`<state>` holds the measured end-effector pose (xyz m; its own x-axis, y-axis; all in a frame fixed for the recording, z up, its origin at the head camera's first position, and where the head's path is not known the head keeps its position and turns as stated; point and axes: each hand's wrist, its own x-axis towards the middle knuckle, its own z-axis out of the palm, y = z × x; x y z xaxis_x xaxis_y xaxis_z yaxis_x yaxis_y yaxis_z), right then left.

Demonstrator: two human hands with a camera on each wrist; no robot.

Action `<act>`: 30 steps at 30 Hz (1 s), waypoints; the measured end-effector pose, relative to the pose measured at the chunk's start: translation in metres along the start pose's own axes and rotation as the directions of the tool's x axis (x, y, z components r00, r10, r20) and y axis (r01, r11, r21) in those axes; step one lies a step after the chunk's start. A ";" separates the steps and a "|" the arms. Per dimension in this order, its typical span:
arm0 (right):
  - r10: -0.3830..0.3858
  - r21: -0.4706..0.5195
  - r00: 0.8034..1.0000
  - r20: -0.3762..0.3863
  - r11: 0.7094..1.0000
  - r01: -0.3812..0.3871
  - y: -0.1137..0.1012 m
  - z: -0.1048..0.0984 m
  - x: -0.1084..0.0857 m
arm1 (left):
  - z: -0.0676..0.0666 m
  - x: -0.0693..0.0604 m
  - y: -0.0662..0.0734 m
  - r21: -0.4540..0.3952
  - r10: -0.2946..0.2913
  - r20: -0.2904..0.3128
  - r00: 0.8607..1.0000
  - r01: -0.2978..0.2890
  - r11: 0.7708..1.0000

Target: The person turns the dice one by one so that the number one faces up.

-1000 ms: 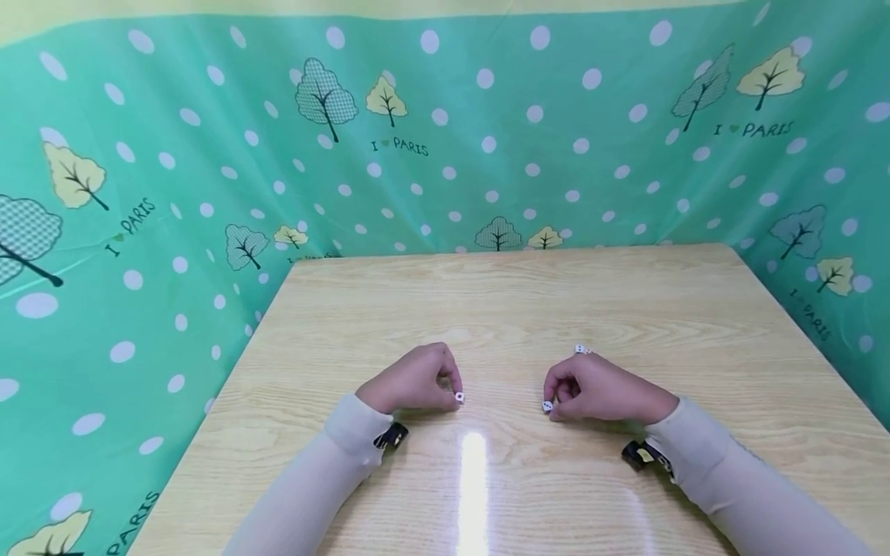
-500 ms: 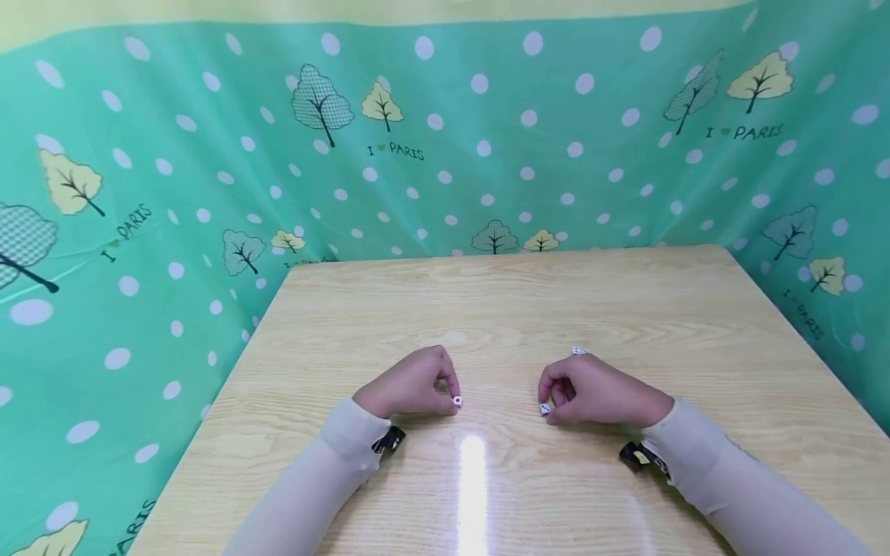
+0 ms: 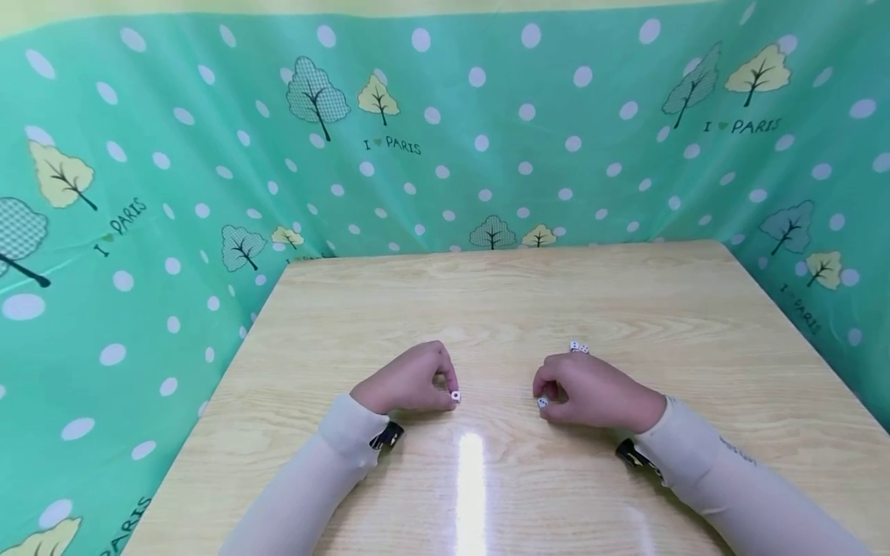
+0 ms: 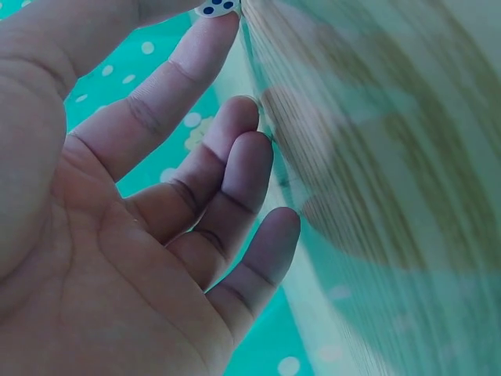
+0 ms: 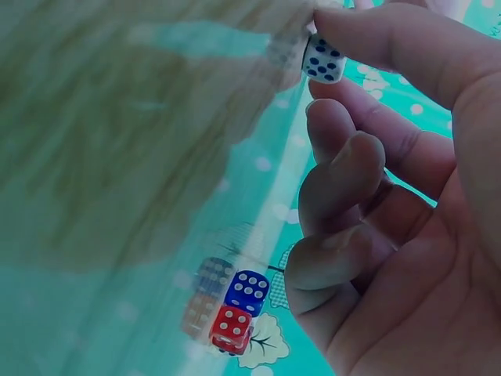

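Clearly, green cloth (image 3: 445, 143) hangs behind the wooden table (image 3: 501, 305); near its middle, the left hand (image 3: 409, 378) pinches one die (image 3: 456, 397) between thumb and forefinger, the right hand (image 3: 594, 392) another die (image 3: 542, 402).

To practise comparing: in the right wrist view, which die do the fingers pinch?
The white die, in the right hand; the blue die and red die sit apart, untouched.

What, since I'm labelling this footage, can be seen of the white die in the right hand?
The white die is a cube with rounded corners and dark pips, smooth and plastic-looking; the pip counts are hard to read. The right hand pinches it between thumb and index finger. It is low at the table, possibly touching it, and its blurred reflection shows in the surface alongside.
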<state>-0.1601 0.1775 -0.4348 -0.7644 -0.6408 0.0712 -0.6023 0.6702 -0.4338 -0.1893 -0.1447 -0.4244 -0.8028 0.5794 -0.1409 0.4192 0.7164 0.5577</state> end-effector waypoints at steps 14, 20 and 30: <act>-0.009 -0.016 1.000 0.029 1.000 0.009 -0.008 -0.002 0.001 | 0.001 -0.001 0.002 -0.013 -0.006 -0.005 1.000 0.006 1.000; -0.037 -0.019 0.999 0.029 0.999 0.037 -0.010 -0.003 0.001 | 0.000 -0.001 0.002 0.006 0.004 -0.009 1.000 -0.004 1.000; -0.046 0.004 0.999 -0.029 0.999 0.046 -0.008 -0.007 0.001 | -0.001 -0.001 0.001 0.004 0.011 -0.004 1.000 -0.011 1.000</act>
<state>-0.1572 0.1742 -0.4249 -0.7420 -0.6601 0.1171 -0.6362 0.6383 -0.4334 -0.1888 -0.1447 -0.4226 -0.7994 0.5862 -0.1316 0.4302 0.7114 0.5558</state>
